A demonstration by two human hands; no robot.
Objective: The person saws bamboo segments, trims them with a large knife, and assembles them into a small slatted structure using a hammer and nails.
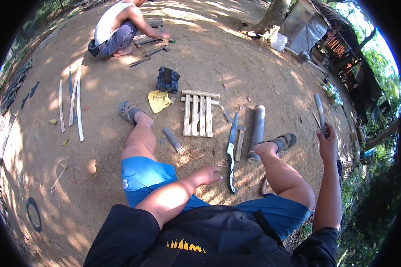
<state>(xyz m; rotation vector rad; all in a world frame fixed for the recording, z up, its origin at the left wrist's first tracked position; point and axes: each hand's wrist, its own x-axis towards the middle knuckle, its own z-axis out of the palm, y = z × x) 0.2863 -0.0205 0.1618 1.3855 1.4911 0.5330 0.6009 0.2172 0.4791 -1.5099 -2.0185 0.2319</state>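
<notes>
I see my left hand lowered between my knees, fingers curled loosely around nothing, hovering just beside the handle of the long knife lying on the dirt. My right hand is raised out to the side, fingers closed around a bamboo strip, held upright, clear of the slatted bamboo panel ahead.

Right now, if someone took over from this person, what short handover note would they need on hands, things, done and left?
Left hand: low between the knees, near the big knife on the dirt, not gripping it.
Right hand: raised, shut on a bamboo strip.
Ahead: slat panel, bamboo tube, short bamboo piece, yellow cloth.
Done: five slats joined on cross-pieces.
Left: loose strips lie unused on the left.
</notes>
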